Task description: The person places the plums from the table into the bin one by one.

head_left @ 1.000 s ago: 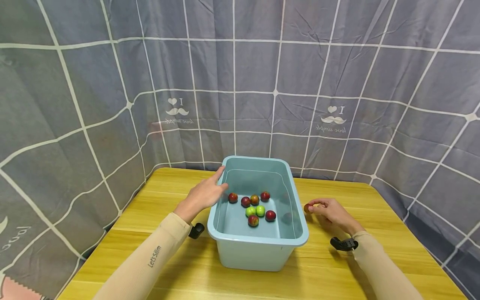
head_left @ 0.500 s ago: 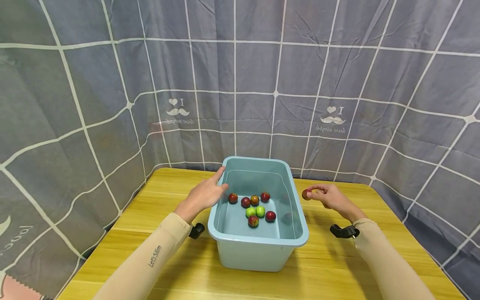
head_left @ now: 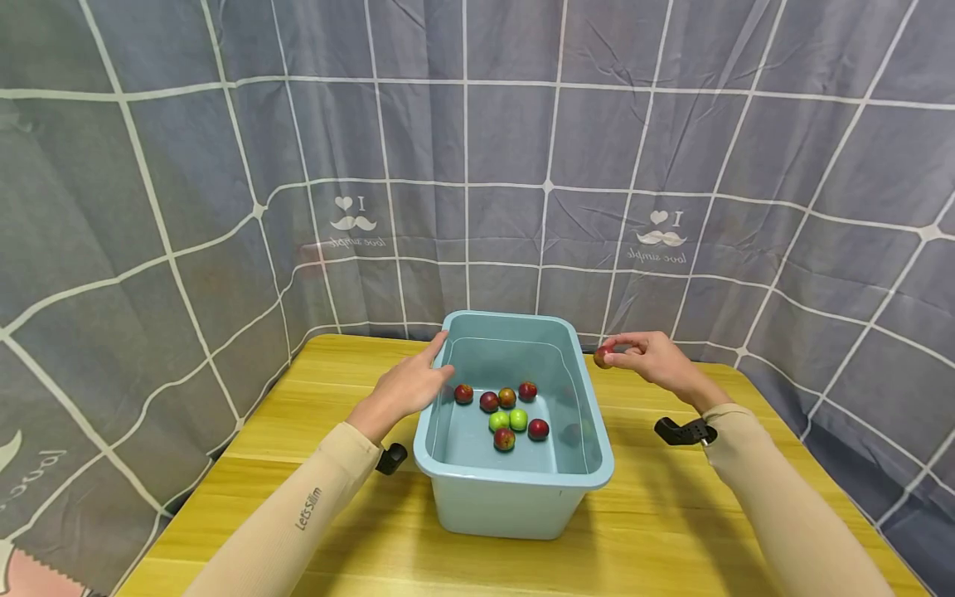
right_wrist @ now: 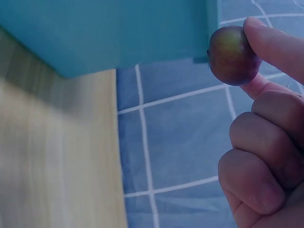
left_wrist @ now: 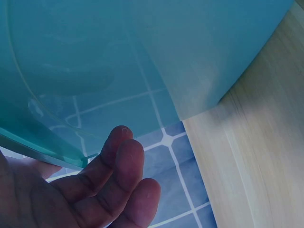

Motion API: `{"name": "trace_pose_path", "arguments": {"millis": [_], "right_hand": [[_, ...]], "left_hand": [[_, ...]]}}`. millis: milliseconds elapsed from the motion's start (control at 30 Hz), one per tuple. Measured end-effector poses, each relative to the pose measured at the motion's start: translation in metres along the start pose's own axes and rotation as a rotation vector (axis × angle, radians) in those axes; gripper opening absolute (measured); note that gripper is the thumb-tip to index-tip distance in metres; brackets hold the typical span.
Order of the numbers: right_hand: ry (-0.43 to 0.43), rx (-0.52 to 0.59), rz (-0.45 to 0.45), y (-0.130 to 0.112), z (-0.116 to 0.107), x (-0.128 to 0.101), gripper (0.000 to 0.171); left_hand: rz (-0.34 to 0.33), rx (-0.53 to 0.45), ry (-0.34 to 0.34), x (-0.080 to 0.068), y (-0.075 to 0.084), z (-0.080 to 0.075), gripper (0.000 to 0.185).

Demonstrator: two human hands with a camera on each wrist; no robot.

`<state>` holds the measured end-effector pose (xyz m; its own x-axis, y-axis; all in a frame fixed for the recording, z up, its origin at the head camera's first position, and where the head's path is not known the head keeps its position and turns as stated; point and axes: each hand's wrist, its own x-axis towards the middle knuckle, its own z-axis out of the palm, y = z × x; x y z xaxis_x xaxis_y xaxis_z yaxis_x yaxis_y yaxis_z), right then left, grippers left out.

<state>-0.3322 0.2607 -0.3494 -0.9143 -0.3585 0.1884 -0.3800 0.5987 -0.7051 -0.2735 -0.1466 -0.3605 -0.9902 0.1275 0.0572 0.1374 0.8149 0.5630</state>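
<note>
My right hand (head_left: 660,362) pinches a dark red plum (head_left: 603,356) between thumb and fingertips, above the table to the right of the blue plastic bin (head_left: 513,479). In the right wrist view, the plum (right_wrist: 232,56) has a yellowish-green patch, and the other fingers curl into the palm. My left hand (head_left: 410,383) rests on the bin's left rim, index finger straight along it and thumb over the edge. Its other fingers (left_wrist: 128,166) hang loosely outside the wall in the left wrist view. Inside the bin lie several red plums (head_left: 504,439) and two green ones (head_left: 518,420).
The bin stands on a yellow wood-grain table (head_left: 358,531). A grey curtain (head_left: 507,141) with white grid lines hangs behind the table and along both sides. Black wrist cameras (head_left: 685,431) are strapped to both forearms.
My right hand has lifted the plum from the table, moving up and away from me, slightly left, to about the height of the rim. The left hand and the bin have stayed in place.
</note>
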Motion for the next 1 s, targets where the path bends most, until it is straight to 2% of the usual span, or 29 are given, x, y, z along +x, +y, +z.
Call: {"name": "trace_pose_path", "arguments": {"millis": [467, 1000], "right_hand": [[-0.042, -0.113, -0.09, -0.047, -0.002, 0.016, 0.037], [-0.232, -0.198, -0.127, -0.093, 0.01, 0.041, 0.029]], "left_hand": [[-0.002, -0.022, -0.005, -0.001, -0.003, 0.0, 0.07], [-0.006, -0.019, -0.001, -0.001, -0.002, 0.0, 0.07]]}}
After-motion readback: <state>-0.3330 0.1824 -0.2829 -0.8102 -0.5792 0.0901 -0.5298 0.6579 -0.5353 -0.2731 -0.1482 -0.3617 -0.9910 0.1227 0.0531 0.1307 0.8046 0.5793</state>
